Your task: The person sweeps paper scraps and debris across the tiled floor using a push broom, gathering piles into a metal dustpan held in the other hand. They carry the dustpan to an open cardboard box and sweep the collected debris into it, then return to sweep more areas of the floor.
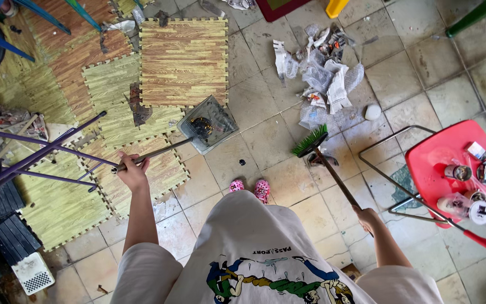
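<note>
left hand [132,171] fingers wrap the dustpan [209,124] handle, dark debris inside; right hand [367,217] grips the broom [313,143]; tiled floor [400,79], litter far.

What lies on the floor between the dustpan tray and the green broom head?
Head view: mostly bare tile between the dustpan and the broom head; only a small dark speck sits just below that stretch.
</note>
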{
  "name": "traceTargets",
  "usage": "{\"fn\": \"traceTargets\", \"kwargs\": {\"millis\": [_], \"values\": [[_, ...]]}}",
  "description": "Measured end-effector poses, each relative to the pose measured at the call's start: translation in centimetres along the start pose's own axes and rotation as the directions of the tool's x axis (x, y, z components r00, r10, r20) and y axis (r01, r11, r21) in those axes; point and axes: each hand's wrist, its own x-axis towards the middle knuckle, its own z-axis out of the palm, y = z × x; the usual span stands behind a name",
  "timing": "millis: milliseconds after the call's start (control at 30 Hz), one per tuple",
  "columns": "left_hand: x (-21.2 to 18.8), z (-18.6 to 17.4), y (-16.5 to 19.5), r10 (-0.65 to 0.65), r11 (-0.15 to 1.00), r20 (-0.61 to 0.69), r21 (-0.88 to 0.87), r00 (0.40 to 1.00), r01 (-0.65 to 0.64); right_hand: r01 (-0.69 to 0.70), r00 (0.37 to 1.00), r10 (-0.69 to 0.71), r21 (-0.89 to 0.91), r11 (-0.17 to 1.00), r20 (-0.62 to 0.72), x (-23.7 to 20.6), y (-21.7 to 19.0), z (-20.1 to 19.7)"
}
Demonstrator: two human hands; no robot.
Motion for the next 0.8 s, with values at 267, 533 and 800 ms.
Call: {"fn": "traceTargets", "kwargs": {"millis": [267,533,800], "values": [[2.4,-0.1,3.7,0.021,0.994,-0.08,-0.103,0.997,-0.03,0.021,0.969,-0.093,0.299,0.954,0.227,-4.2,-9.4,1.1],[11.2,-0.5,4.5,0.047,0.995,-0.112,-0.081,0.993,-0.056,0.154,0.939,-0.224,0.263,0.953,0.26,-3.4,-28.4,5.7],[22.5,-1.2,5.7,0.026,0.998,-0.184,0.055,0.983,-0.016,0.456,0.882,-0.454,0.013,0.89,0.131,-5.6,-47.7,11.1]]}}
